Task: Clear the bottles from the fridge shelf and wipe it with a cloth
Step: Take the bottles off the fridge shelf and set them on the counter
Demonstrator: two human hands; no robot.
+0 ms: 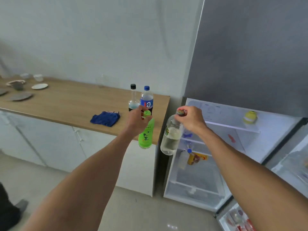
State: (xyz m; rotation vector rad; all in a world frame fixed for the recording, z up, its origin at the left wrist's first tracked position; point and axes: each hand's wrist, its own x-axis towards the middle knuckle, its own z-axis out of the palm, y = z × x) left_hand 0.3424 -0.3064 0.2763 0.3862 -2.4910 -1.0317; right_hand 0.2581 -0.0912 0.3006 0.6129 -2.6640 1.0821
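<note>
Green bottle [145, 134] hangs in the left hand's [135, 120] grip, clear bottle [170, 137] in the right's [191, 119].

Long wood-grain worktop [70, 104]: matt, smooth; crumpled blue cloth [105, 118]: soft, creased; green plastic tea bottle [145, 135]: glossy printed wrap; clear bottle [170, 139]: shiny, transparent; grey fridge door [250, 55]: matt, smooth; pale floor tiles [158, 217]: glossy.

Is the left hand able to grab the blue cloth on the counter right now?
Probably not yet. The left hand is full, gripping the green tea bottle by its neck. The blue cloth lies uncovered on the wooden counter, so the bottle should be set down first.
</note>
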